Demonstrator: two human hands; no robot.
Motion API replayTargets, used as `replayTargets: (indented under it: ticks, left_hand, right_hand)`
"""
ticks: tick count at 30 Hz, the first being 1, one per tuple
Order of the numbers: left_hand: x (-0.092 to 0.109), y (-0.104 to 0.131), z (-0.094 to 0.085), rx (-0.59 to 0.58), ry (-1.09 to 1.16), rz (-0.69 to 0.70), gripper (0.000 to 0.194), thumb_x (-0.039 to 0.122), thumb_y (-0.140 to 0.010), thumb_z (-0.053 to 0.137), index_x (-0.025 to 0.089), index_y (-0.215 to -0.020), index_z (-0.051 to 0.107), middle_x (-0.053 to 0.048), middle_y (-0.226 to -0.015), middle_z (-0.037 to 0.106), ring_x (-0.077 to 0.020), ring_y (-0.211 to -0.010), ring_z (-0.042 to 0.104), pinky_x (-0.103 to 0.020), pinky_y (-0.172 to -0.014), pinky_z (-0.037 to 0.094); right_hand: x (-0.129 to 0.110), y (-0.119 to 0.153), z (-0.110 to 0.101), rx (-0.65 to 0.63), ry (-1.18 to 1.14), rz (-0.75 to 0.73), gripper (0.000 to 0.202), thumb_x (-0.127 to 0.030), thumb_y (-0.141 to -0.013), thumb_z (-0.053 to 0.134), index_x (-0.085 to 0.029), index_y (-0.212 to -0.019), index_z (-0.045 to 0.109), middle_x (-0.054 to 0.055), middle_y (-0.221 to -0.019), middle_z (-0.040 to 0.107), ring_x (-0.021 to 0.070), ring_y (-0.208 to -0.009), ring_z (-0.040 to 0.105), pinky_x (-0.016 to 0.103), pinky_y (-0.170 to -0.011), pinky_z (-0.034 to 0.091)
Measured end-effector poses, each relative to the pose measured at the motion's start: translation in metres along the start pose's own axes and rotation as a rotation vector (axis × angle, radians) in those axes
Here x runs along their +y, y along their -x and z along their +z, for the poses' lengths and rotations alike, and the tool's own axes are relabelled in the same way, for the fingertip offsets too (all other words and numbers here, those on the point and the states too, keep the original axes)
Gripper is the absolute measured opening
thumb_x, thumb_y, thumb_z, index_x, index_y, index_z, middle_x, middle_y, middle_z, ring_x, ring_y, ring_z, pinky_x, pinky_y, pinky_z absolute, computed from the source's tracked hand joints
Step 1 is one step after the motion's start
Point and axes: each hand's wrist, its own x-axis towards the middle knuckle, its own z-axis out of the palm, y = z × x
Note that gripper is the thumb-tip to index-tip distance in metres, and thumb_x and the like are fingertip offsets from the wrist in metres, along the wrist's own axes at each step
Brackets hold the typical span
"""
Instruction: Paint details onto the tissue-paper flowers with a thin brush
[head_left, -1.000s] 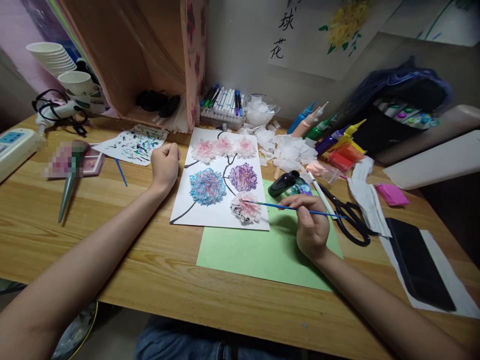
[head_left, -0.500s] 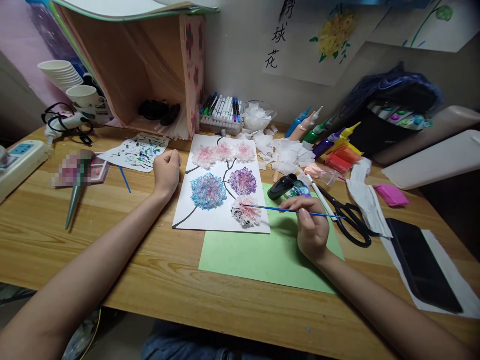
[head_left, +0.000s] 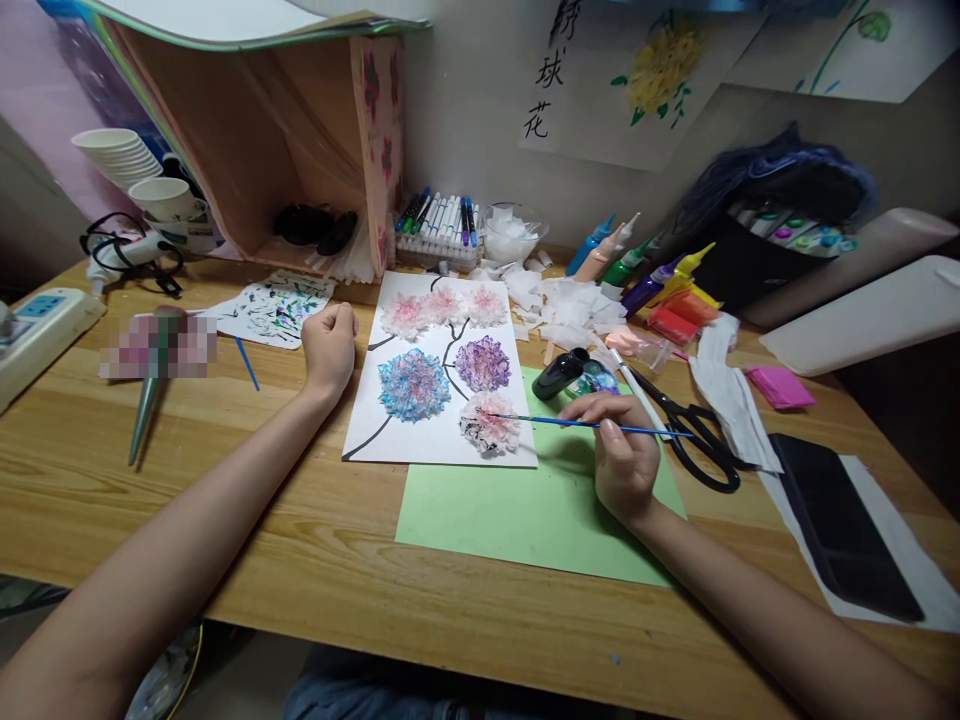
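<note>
My right hand (head_left: 624,448) pinches a thin blue paintbrush (head_left: 574,422), held nearly level. Its tip touches or hovers just over a pink tissue-paper flower (head_left: 491,422) with black marks, at the lower right of a white sheet (head_left: 420,445). Other paper flowers on that sheet are a blue one (head_left: 414,385), a purple one (head_left: 483,364) and several pink ones along the top, with black painted stems between them. My left hand (head_left: 329,345) is curled into a fist on the table, left of the sheet; whether anything is inside it is hidden.
Green paper (head_left: 525,520) lies under the sheet. Right of it are a dark bottle (head_left: 560,372), black scissors (head_left: 709,450) and a phone (head_left: 844,525). Torn white tissue (head_left: 574,310) and paint bottles (head_left: 592,245) are behind. A marbled paper scrap (head_left: 270,305) lies far left.
The view has shifted very slightly. Both hands, the paintbrush and the sheet stay in nearly the same places.
</note>
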Motion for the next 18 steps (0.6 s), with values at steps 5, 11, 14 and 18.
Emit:
replayTargets:
  ticks: [5, 11, 14, 18]
  left_hand:
    - [-0.001, 0.000, 0.000, 0.006, 0.077, 0.040, 0.032, 0.025, -0.078, 0.041, 0.021, -0.047, 0.033, 0.001, -0.049, 0.035, -0.0127, -0.050, 0.036, -0.029, -0.053, 0.032]
    - [-0.002, 0.000, -0.001, -0.002, 0.063, 0.030, 0.033, 0.025, -0.079, 0.040, 0.021, -0.047, 0.034, 0.001, -0.049, 0.036, -0.0125, -0.049, 0.037, -0.029, -0.053, 0.032]
    - [-0.001, -0.001, -0.002, 0.000, 0.062, 0.047, 0.032, 0.024, -0.078, 0.041, 0.020, -0.047, 0.035, 0.002, -0.048, 0.036, -0.0119, -0.050, 0.036, -0.028, -0.054, 0.032]
    - [0.000, 0.000, -0.003, 0.002, 0.068, 0.057, 0.032, 0.024, -0.079, 0.042, 0.019, -0.048, 0.036, 0.004, -0.048, 0.035, -0.0106, -0.050, 0.035, -0.026, -0.053, 0.030]
  right_hand:
    - [-0.001, 0.001, 0.000, -0.027, 0.048, 0.007, 0.013, -0.025, -0.088, 0.043, -0.020, -0.081, 0.053, 0.002, -0.077, 0.059, 0.0172, -0.074, 0.056, 0.034, -0.070, 0.043]
    - [-0.009, -0.005, 0.000, 0.077, 0.030, -0.044, 0.014, -0.024, -0.087, 0.043, -0.021, -0.077, 0.053, 0.001, -0.073, 0.061, 0.0174, -0.069, 0.056, 0.034, -0.066, 0.043]
    - [-0.025, -0.027, -0.011, 0.220, 0.066, -0.218, 0.016, -0.025, -0.087, 0.045, -0.021, -0.074, 0.054, 0.001, -0.068, 0.059, 0.0170, -0.066, 0.056, 0.033, -0.061, 0.043]
    - [-0.051, -0.061, -0.032, 0.268, 0.264, -0.269, 0.026, -0.034, -0.092, 0.042, -0.022, -0.074, 0.057, 0.001, -0.067, 0.055, 0.0143, -0.059, 0.054, 0.030, -0.054, 0.042]
